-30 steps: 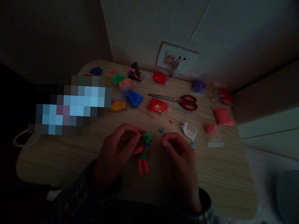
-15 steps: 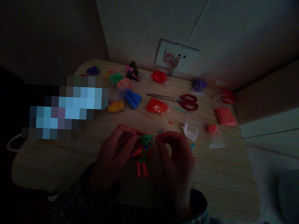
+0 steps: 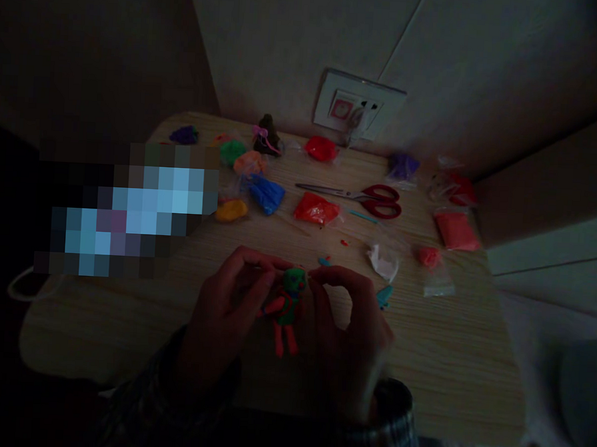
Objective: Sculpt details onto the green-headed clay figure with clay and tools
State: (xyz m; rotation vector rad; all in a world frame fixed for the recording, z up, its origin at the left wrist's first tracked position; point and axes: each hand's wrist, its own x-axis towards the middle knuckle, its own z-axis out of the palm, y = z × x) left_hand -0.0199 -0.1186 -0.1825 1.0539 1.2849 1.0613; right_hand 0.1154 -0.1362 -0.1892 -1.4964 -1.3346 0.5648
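A small clay figure (image 3: 287, 308) with a green head, green body and red limbs lies on the wooden table (image 3: 122, 334) in front of me. My left hand (image 3: 226, 310) pinches its left side near the head. My right hand (image 3: 345, 333) is curled, with thumb and forefinger pressed together right beside the figure's head; whether they hold a bit of clay I cannot make out. Both wrists wear plaid sleeves. The room is dim.
Red-handled scissors (image 3: 370, 199) lie beyond the figure. Several bagged clay lumps surround them: blue (image 3: 267, 194), red (image 3: 315, 209), yellow (image 3: 232, 211), green (image 3: 232, 152), purple (image 3: 403, 166), pink (image 3: 455, 230). A white scrap (image 3: 382, 261) and a wall socket (image 3: 357, 110) sit behind.
My right hand has moved left, from apart to close against the figure's head. My left hand has stayed on the figure.
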